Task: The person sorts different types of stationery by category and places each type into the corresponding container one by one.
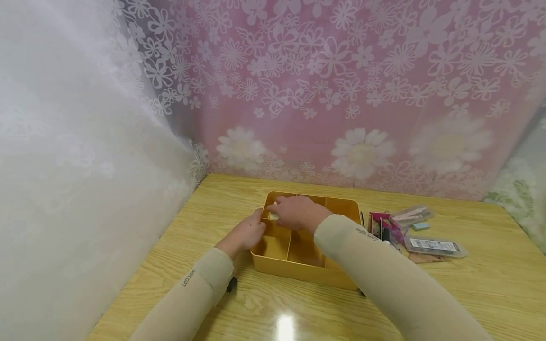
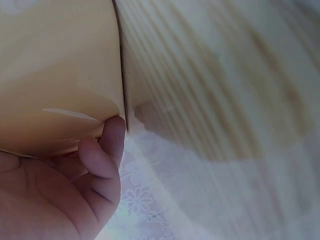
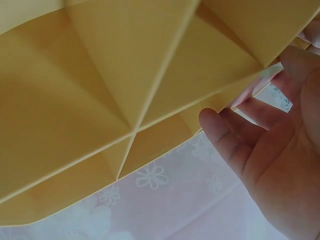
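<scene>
A yellow divided organizer box (image 1: pixel 307 277) sits on the table, its inside split into several compartments by thin walls. My left hand (image 1: pixel 249 232) grips the box's left wall; in the left wrist view its curled fingers (image 2: pixel 102 150) lie against the box's edge. Over the back left compartment is my right hand (image 1: pixel 298 211), fingertips reaching down inside. A small whitish thing (image 1: pixel 274 216) shows under those fingers, mostly hidden, and whether they pinch it I cannot tell. In the right wrist view the right hand (image 3: pixel 280 155) has its fingers bent beside the dividers (image 3: pixel 135 131).
Right of the box lies a pile: a magenta pouch (image 1: pixel 379 217), a clear case with a white label (image 1: pixel 432 245), a clear packet (image 1: pixel 411 215) and a light blue block (image 1: pixel 421 226). Floral curtains (image 1: pixel 298 94) hang behind the wooden table (image 1: pixel 204 213) and at its left.
</scene>
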A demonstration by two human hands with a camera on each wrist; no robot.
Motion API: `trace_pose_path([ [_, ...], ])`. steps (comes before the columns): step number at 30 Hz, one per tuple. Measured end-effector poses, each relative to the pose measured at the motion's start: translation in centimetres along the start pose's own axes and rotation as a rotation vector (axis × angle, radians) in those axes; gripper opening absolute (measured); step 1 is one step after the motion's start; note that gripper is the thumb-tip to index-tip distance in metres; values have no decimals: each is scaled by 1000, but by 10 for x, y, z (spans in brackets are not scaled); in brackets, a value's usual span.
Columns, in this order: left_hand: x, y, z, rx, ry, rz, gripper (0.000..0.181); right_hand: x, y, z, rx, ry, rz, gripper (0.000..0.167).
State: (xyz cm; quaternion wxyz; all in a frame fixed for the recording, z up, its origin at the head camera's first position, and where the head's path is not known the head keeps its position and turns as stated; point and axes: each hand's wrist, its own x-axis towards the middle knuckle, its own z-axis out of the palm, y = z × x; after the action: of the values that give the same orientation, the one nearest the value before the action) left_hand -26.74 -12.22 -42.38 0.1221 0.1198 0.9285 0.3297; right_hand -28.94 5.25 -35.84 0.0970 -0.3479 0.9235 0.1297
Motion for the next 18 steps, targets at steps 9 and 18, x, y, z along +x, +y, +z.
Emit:
trace_pose_path([
  [9,1,-1,0,-6,1,11,56,-11,13,-5,106,-35,13,59],
  [18,1,-1,1,-35,8,12,56,-29,51,0,211,94,-1,52],
])
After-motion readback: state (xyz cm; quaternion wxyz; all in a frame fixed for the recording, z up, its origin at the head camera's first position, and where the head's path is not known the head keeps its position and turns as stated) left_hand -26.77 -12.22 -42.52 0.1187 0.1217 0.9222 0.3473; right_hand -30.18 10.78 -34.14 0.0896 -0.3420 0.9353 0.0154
